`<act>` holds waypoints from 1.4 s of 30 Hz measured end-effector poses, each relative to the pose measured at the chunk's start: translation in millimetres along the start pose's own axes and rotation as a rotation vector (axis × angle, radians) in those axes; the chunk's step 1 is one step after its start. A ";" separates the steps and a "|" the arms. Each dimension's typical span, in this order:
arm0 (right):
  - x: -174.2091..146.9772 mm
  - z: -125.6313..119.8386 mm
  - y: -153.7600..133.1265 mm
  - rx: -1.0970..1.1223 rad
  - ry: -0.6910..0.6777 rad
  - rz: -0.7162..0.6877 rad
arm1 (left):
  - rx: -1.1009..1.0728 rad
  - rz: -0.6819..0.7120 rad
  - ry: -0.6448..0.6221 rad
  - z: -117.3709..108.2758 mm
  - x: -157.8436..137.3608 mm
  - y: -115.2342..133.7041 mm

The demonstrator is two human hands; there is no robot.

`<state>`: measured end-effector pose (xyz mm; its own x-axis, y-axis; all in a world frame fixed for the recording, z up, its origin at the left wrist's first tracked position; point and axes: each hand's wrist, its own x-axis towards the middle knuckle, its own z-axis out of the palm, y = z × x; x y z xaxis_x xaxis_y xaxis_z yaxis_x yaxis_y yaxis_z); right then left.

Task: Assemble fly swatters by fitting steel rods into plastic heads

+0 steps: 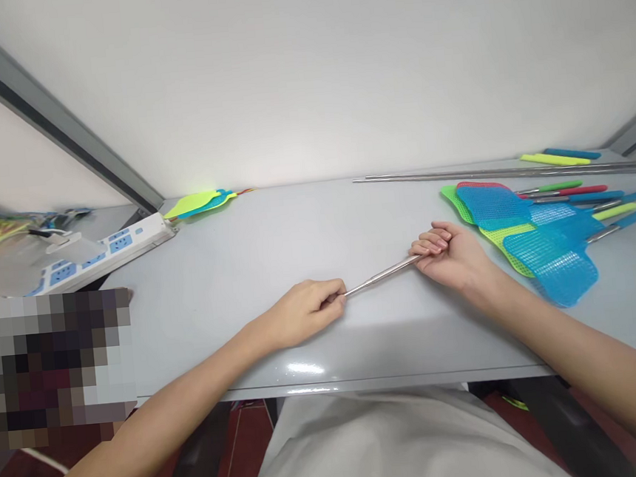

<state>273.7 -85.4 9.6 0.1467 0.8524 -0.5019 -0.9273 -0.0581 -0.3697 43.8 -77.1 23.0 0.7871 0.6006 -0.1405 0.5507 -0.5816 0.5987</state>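
A thin silvery telescopic rod stretches between my two hands, slightly above the grey table. My left hand is closed around its narrower end, low over the table's front half. My right hand has its fingers curled round the thicker end, palm turned partly up. Both ends of the rod are hidden inside the hands. Just right of my right hand lies a pile of fly swatters with blue, green, yellow and red mesh heads, their handles pointing right.
Long metal rods lie along the back right, near loose yellow and blue handles. Yellow and blue swatter heads rest at the back left. A white power strip stands on the left, beside a blurred-out area. A wall closes the back.
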 end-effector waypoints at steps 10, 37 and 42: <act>0.6 1.5 -5.1 0.031 0.007 -0.019 | 0.022 0.002 0.025 0.9 -0.5 -1.0; 1.6 -2.7 2.0 0.006 0.020 0.029 | 0.077 0.004 0.035 2.7 0.3 -1.2; 4.4 -3.4 2.3 0.030 0.013 0.004 | 0.019 -0.007 0.014 1.5 -0.3 1.1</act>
<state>273.4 -83.5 3.9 0.1468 0.8455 -0.5134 -0.9378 -0.0462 -0.3441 44.6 -78.8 22.4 0.7792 0.6124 -0.1332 0.5614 -0.5876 0.5827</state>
